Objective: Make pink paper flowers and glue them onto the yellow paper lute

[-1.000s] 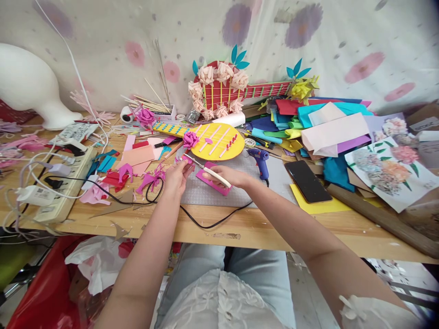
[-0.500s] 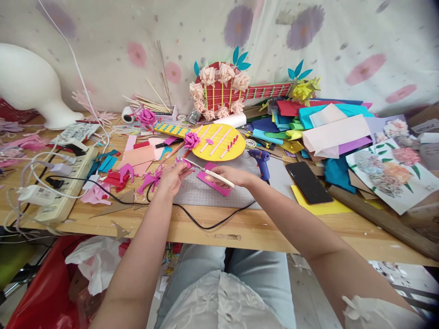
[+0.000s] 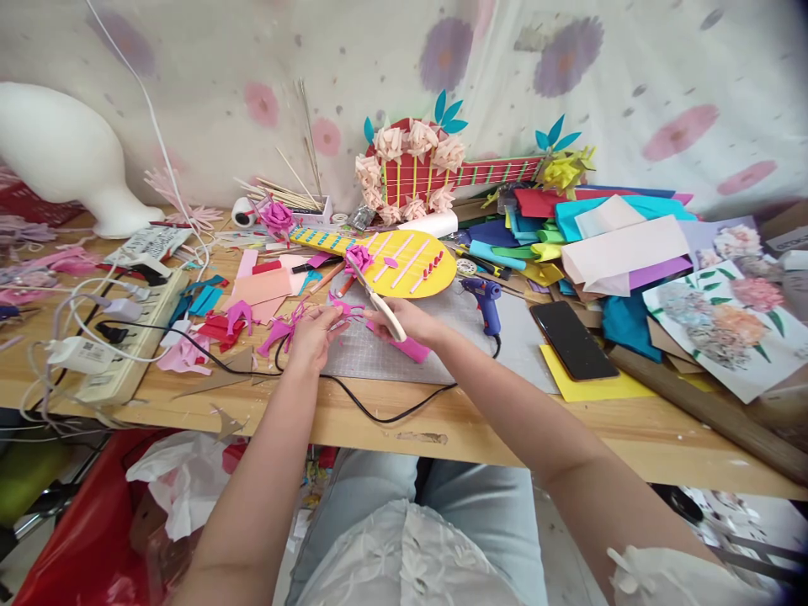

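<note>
My left hand [image 3: 316, 335] pinches a small magenta paper piece [image 3: 344, 308] above the grey cutting mat [image 3: 353, 360]. Scissors with white handles [image 3: 390, 316] are in my right hand [image 3: 404, 320], their blades pointing up and away toward the yellow paper guitar [image 3: 417, 244]. The right fingers reach close to the magenta piece; whether they touch it I cannot tell. Partly under my right hand lies a magenta strip [image 3: 413, 348]. A magenta paper rose [image 3: 358, 259] sits on the yellow guitar, just beyond the blades.
Right of the mat are a blue glue gun [image 3: 485, 305] and a black phone [image 3: 573, 339]. A black cord [image 3: 379, 418] loops along the table front. Left stand a power strip [image 3: 132, 337] and paper scraps; behind, a red paper guitar [image 3: 410, 172] and stacked coloured paper [image 3: 624, 244].
The scissors have swung away from the magenta piece, blades now tilted upward. My right hand has moved left toward my left hand. The view has shifted slightly.
</note>
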Demonstrator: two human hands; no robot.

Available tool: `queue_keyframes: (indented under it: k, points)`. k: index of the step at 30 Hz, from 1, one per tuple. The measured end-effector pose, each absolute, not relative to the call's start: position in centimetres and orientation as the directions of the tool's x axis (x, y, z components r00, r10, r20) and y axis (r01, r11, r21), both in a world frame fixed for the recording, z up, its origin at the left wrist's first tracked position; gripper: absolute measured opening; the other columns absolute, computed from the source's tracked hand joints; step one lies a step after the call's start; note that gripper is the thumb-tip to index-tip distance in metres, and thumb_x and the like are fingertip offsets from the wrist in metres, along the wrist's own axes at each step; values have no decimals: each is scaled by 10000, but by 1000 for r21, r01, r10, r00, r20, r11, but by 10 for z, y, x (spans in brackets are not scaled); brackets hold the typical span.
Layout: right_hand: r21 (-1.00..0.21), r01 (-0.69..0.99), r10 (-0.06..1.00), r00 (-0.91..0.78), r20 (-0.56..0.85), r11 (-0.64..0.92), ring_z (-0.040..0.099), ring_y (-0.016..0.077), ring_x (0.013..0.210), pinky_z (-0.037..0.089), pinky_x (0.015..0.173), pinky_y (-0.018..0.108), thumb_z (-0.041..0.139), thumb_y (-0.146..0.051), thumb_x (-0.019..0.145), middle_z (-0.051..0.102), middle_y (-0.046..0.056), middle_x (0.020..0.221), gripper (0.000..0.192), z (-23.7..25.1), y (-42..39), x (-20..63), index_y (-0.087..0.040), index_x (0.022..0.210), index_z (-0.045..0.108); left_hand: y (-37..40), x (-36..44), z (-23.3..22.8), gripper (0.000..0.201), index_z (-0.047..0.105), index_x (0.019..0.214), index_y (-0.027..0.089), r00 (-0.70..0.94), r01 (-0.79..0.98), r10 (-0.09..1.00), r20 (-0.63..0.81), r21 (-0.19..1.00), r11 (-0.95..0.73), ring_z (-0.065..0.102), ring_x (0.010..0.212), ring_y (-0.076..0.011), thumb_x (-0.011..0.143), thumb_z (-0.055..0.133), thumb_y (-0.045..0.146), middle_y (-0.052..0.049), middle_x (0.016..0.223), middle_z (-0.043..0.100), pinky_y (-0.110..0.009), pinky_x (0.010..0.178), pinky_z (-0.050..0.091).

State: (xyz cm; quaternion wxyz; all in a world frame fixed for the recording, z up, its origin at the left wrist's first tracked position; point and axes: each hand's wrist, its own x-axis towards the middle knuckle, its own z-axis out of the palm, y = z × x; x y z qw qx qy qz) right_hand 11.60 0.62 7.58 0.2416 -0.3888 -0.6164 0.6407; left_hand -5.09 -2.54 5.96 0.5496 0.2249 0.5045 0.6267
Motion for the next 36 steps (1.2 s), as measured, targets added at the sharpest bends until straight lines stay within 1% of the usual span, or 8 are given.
queue_keyframes:
  k: [5, 8, 12, 17, 23, 26, 32, 36]
  points:
    - [-964, -167, 898, -423, -120, -208, 563, 88, 548, 470, 554, 221, 802, -384, 531, 571, -39, 574, 462, 64, 5, 84, -168, 742, 452, -30, -38, 54, 149, 605, 586, 141, -311, -564, 906, -288, 823, 68, 618, 658, -105, 537, 745, 136, -2, 652, 653, -260, 711, 515]
    - [-944, -238, 936, -320, -145, -228, 565, 81, 530, 475, 552, 221, 819, -308, 497, 559, -62, 559, 483, 59, 9, 74, -175, 750, 429, -31, -36, 51, 135, 610, 604, 143, -319, -594, 893, -317, 801, 72, 622, 676, -105, 562, 737, 128, -3, 666, 657, -260, 723, 507]
    - [-957, -198, 948, -278, -153, -212, 565, 83, 502, 465, 514, 213, 813, -250, 502, 539, -81, 539, 471, 59, 14, 73, -177, 759, 424, -32, -41, 51, 155, 626, 678, 146, -278, -582, 900, -335, 804, 120, 623, 699, -103, 582, 747, 155, -6, 701, 657, -246, 713, 504]
    - [-974, -62, 920, -346, -184, -217, 557, 84, 471, 470, 489, 216, 793, -176, 529, 527, -86, 523, 424, 66, 18, 84, -172, 753, 432, -31, -56, 60, 259, 650, 785, 144, -61, -519, 916, -398, 796, 311, 640, 802, -174, 636, 731, 340, -59, 807, 679, -326, 738, 524]
    - [-974, 118, 874, -432, -224, -191, 547, 84, 451, 469, 470, 205, 761, -84, 564, 532, -73, 477, 368, 82, 20, 95, -165, 718, 436, -26, -63, 69, 242, 693, 703, 126, 10, -239, 944, -330, 916, 322, 626, 849, -211, 523, 795, 252, -94, 826, 688, -325, 698, 528]
    - [-969, 177, 873, -429, -233, -171, 543, 80, 448, 469, 472, 204, 731, -42, 579, 533, -74, 484, 341, 85, 22, 97, -164, 710, 440, -25, -61, 67, 264, 706, 681, 122, 0, -182, 946, -323, 930, 318, 626, 829, -211, 483, 814, 259, -108, 825, 692, -318, 682, 530]
    - [-958, 276, 862, -465, -201, -75, 513, 77, 444, 400, 420, 185, 734, -92, 596, 527, -64, 499, 319, 81, 25, 98, -169, 706, 444, -27, -59, 60, 216, 689, 634, 111, -27, -243, 938, -346, 912, 329, 630, 733, -180, 473, 813, 184, -92, 735, 682, -307, 672, 531]
    - [-976, 207, 864, -478, -157, -63, 490, 65, 463, 375, 426, 183, 764, -288, 622, 514, -58, 539, 369, 79, 20, 103, -175, 723, 428, -26, -55, 55, 110, 680, 657, 108, -94, -387, 935, -343, 878, 283, 640, 722, -151, 571, 749, 110, -68, 722, 685, -298, 724, 524]
